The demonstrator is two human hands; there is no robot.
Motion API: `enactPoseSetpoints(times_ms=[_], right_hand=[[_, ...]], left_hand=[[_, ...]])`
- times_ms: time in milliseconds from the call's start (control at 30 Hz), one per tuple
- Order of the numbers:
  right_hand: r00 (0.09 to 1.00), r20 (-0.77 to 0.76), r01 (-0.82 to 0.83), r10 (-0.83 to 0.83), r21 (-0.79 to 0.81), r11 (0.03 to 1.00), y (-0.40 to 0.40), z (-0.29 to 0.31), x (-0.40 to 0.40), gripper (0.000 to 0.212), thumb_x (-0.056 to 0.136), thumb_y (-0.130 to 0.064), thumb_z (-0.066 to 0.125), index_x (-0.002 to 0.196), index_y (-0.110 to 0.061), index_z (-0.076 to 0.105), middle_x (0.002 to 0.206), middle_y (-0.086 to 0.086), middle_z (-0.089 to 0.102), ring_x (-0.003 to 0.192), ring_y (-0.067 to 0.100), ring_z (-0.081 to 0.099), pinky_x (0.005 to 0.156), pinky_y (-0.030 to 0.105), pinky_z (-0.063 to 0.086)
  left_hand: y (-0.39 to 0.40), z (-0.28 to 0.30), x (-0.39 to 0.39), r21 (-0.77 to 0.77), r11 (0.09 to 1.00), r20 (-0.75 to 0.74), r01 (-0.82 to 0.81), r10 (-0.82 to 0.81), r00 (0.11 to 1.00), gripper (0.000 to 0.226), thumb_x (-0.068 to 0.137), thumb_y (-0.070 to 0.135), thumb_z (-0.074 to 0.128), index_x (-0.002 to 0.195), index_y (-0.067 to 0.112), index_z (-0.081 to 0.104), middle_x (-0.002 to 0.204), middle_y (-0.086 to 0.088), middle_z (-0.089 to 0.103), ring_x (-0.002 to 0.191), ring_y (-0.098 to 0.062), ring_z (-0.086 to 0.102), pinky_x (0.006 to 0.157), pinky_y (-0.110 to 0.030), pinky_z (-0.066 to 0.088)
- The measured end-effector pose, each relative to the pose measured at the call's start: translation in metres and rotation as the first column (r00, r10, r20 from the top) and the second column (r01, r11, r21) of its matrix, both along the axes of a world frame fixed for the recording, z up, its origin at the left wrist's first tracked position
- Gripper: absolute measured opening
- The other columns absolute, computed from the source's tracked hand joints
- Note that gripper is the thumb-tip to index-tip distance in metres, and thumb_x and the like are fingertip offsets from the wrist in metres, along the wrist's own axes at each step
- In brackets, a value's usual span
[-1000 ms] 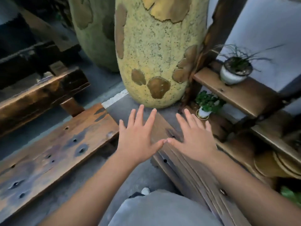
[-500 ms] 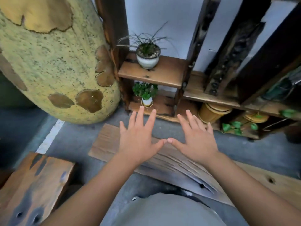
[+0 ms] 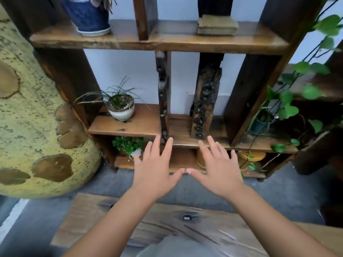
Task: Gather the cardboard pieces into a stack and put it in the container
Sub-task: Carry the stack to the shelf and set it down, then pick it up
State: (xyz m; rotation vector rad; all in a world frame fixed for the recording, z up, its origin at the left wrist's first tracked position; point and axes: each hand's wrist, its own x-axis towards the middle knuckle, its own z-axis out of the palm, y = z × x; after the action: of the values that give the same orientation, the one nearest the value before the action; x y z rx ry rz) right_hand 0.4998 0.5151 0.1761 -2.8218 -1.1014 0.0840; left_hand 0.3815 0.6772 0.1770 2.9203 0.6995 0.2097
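My left hand (image 3: 155, 168) and my right hand (image 3: 217, 168) are stretched out side by side, palms down, fingers spread, thumb tips touching. Neither holds anything. They hover in front of the lowest level of a dark wooden shelf unit (image 3: 157, 42). No loose cardboard pieces and no container show clearly in this view. A tan, layered block (image 3: 216, 25) rests on the top shelf; I cannot tell what it is made of.
A big yellow speckled jar (image 3: 27, 127) stands at the left. The shelves hold a blue pot (image 3: 89, 17), a small white plant pot (image 3: 121, 108), a leafy plant (image 3: 128, 143) and trailing vines (image 3: 289, 101). A wooden plank (image 3: 167, 225) lies on the grey floor below my arms.
The view has swung right and upward, from the benches and jar to the shelf unit. My hands keep the same spread, thumbs-together pose, holding nothing.
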Motion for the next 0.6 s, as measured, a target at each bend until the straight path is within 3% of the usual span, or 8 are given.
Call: enactPoseSetpoints(times_ms=[200, 433, 600], right_hand=[[0.995, 0.097, 0.002, -0.008, 0.066, 0.998, -0.004, 0.04, 0.075, 0.099, 0.069, -0.091, 0.01, 0.152, -0.036, 0.008, 0.164, -0.001, 0.002, 0.149, 0.024, 0.011, 0.113, 0.062, 0.014], [0.96, 0.278, 0.001, -0.042, 0.147, 0.989, 0.012, 0.11, 0.132, 0.1, 0.068, -0.091, 0.003, 0.152, -0.035, 0.007, 0.164, 0.0, 0.006, 0.149, 0.024, 0.012, 0.114, 0.061, 0.016], [0.94, 0.335, -0.006, -0.064, 0.204, 0.979, 0.032, 0.16, 0.156, 0.096, 0.072, -0.087, 0.012, 0.152, -0.035, 0.004, 0.164, -0.002, 0.002, 0.149, 0.022, 0.008, 0.116, 0.06, 0.015]], left_hand=[[-0.001, 0.042, 0.072, 0.046, 0.998, 0.112, -0.034, 0.028, 0.993, 0.091, 0.073, 0.077, 0.027, 0.15, 0.038, -0.003, 0.163, -0.003, 0.002, 0.148, -0.027, 0.008, 0.109, -0.062, 0.022], [0.023, 0.111, 0.133, 0.168, 0.986, 0.263, 0.011, -0.056, 0.963, 0.088, 0.075, 0.078, 0.026, 0.149, 0.04, -0.003, 0.163, -0.002, 0.005, 0.148, -0.028, 0.009, 0.11, -0.06, 0.021], [0.049, 0.158, 0.169, 0.246, 0.968, 0.332, 0.044, -0.127, 0.935, 0.086, 0.076, 0.077, 0.027, 0.149, 0.04, -0.002, 0.163, -0.004, 0.005, 0.148, -0.029, 0.009, 0.111, -0.06, 0.021]])
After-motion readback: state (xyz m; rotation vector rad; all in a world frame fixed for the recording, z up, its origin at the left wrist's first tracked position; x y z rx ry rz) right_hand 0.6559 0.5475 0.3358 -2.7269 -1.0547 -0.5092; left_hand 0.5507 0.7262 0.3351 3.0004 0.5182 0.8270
